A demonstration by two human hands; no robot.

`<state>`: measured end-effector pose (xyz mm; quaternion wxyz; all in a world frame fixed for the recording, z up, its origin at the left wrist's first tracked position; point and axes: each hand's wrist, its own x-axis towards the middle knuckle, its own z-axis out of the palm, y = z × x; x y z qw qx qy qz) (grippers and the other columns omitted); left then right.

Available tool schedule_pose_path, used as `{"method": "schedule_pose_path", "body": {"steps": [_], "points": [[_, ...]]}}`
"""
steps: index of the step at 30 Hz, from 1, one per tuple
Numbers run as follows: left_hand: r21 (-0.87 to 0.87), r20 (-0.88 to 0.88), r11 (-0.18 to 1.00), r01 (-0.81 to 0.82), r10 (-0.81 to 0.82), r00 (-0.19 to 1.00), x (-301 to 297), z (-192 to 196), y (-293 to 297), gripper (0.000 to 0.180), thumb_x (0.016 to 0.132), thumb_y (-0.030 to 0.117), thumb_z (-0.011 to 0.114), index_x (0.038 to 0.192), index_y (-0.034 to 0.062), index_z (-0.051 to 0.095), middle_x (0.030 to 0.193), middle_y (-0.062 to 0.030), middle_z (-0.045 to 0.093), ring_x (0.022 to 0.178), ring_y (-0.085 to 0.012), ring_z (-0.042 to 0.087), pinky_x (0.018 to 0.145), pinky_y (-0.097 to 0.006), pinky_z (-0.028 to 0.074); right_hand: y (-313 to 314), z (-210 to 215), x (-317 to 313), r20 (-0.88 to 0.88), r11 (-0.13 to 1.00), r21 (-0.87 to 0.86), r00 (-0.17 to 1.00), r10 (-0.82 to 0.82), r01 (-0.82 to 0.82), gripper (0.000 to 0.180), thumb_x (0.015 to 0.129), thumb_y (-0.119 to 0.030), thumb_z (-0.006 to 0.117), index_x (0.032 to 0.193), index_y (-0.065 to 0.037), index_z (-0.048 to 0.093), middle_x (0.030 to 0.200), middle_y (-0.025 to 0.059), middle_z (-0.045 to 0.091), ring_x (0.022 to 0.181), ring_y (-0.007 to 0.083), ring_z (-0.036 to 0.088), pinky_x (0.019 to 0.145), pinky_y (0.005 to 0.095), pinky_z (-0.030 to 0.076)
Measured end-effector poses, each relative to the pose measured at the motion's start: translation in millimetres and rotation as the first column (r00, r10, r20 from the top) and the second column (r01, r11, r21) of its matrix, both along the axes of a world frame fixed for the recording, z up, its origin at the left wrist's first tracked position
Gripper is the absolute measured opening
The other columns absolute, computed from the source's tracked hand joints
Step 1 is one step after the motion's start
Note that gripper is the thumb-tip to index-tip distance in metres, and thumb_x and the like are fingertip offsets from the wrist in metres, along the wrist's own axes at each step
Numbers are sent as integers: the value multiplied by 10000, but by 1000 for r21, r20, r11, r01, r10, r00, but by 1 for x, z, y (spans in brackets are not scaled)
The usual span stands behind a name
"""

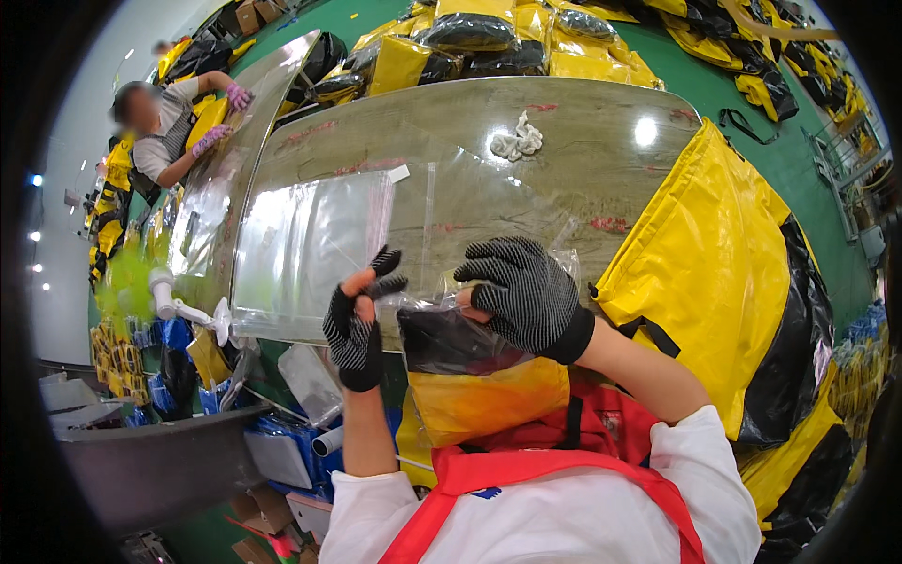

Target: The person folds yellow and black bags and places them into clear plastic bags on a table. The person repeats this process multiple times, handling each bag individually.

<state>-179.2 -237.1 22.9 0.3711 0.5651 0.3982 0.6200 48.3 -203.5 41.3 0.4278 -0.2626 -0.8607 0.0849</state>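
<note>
Straps [550,459] lie near the package's [489,399] edge, left fingers [387,260] apart, right fingers' [487,270] hold unclear.

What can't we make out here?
- Head view: bagged package, upper right part: covered by right hand.
- Head view: green shape by the white stand: too blurred to identify.
- Head view: co-worker's legs: behind table.
- Head view: yellow-and-black pile: cut off by top edge.

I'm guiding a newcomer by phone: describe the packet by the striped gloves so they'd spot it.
Find the large wood-patterned table, then its near edge by the wearer's body. There, by the gloved right hand, is a clear-wrapped packet, black above and yellow below. It is much smaller than the yellow-and-black piece to its right.
</note>
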Motion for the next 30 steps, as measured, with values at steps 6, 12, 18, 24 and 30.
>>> {"method": "schedule_pose_path", "body": {"steps": [6,12,18,24,30], "points": [[-224,-267,958,177,-235,935,-47,-9,-40,73,805,5,508,836,26,570,899,-172,628,757,-207,611,1060,-467,284,-28,-22,-13,73,996,-88,997,-5,12,167,818,-205,598,902,-66,636,988,155,603,940,333,567,860,431,448],[-18,-788,999,-31,5,615,-40,3,-55,241,764,-15,471,957,28,609,894,-149,639,965,-353,590,1033,-465,329,-30,-25,-5,336,991,-91,934,124,-99,524,686,-408,684,1066,-59,586,1189,189,519,1154,373,455,1024,518,297],[150,-894,974,171,59,444,24,30,-33,433,819,135,527,1235,21,493,1189,-207,524,1158,-392,458,1026,-498,307,-53,-47,-10,329,969,-230,929,170,-95,736,669,-545,629,1266,-146,464,1309,173,433,1256,392,346,1064,558,183],[-70,-726,997,-41,-23,687,-9,-73,-62,581,876,209,482,1384,3,289,1399,-237,322,1316,-383,280,1089,-413,209,-76,-53,71,440,914,-351,898,-29,201,576,761,-408,631,1200,-51,523,1262,189,473,1187,354,437,1008,498,300],[-557,-218,810,-182,69,973,-2,-80,-54,716,873,240,617,1406,5,200,1386,-138,350,1248,-245,375,1028,-320,303,-40,-90,83,-457,391,-889,511,-728,-238,697,800,-222,695,1345,-4,320,1220,164,501,1118,246,493,961,344,389]]}}
